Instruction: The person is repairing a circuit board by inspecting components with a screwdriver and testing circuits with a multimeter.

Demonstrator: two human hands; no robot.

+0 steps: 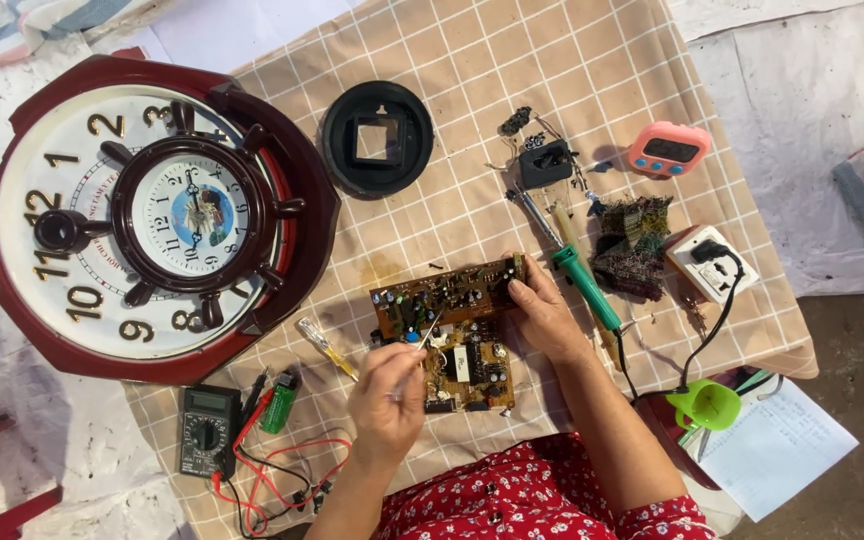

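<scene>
Wall clock (152,215): large, dark red frame with a ship's-wheel centre, lying face up at the far left of the counter (632,60), which carries a beige checked cloth.
Multimeter (208,430): near the front edge, its red and black leads trailing toward the person.
Lighter (279,400): green, just right of the multimeter.
Screwdriver (327,347): yellow-handled, lying loose left of the boards.
Black round cover (377,138): square hole in its middle, at the back.
Left hand (387,400): forearm rising from the lap, wrist bent up, fingers closed in a narrow pinch grip on a thin metal tool (420,345) whose tip meets the boards.
Circuit boards (457,325): two brown boards at the centre, one overlapping the other.
Right hand (544,315): palm down, fingers curled over the right edge of the upper board, clasping it steady.
Soldering iron (582,285): green handle, lying just beside the right hand.
Timer (668,149): pink, far back right.
Socket (712,262): white, black plug in it.
</scene>
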